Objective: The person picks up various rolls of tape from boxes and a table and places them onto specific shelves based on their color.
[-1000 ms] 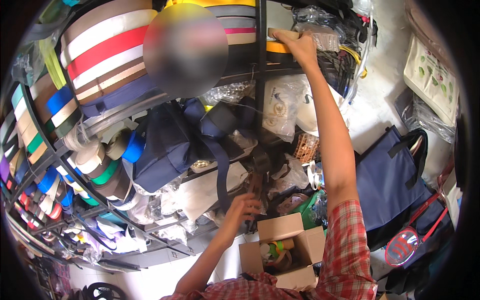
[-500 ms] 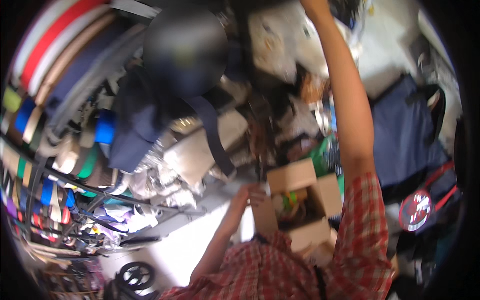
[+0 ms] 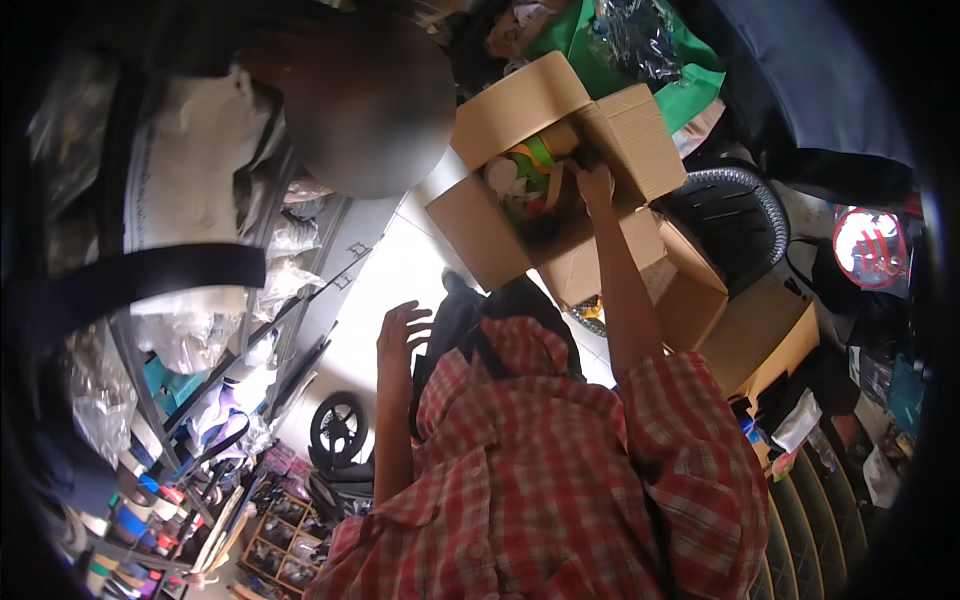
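A tan strap (image 3: 554, 186), probably light, soft and best pinched flat, is being contained between the box (image 3: 472, 232) side edges beside the right hand (image 3: 594, 186), whose grip cannot be told, while the left hand (image 3: 403, 328) is being held unclenched, empty.

You show two hands: one left hand (image 3: 400, 328), one right hand (image 3: 596, 187); counted around you: one open cardboard box (image 3: 520, 108) with four flaps (image 3: 640, 150), at least one further box (image 3: 692, 292), one black wheel (image 3: 338, 430), one plaid shirt (image 3: 535, 450)
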Action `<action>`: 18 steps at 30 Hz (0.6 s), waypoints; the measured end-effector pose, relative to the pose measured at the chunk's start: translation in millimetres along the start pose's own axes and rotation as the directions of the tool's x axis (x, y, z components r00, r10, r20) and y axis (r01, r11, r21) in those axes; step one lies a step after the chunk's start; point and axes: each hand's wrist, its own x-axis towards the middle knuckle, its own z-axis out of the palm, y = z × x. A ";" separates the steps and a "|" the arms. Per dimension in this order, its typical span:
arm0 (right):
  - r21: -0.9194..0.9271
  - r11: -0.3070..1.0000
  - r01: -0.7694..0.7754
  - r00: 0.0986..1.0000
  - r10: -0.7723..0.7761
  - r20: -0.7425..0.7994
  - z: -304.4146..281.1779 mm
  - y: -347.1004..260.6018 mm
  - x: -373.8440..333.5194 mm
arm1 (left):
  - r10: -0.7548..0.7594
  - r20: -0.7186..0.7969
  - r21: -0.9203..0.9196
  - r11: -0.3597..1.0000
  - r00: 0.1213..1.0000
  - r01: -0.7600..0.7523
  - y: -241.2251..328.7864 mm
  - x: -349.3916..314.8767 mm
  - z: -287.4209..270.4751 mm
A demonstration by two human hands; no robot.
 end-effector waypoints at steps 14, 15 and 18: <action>-0.174 0.968 -0.178 0.983 0.185 0.020 90.9 56.8 24.0 | -0.160 -0.100 0.007 0.987 0.982 0.162 -26.3 -3.4 -11.2; -0.205 0.964 -0.171 0.981 0.185 0.056 90.1 60.7 25.2 | -0.153 -0.083 0.014 0.988 0.985 0.154 -27.5 -2.4 -14.1; -0.197 0.977 -0.082 0.991 0.101 0.084 82.5 77.5 30.2 | -0.136 -0.050 0.004 0.991 0.989 0.136 -24.5 -1.5 -18.8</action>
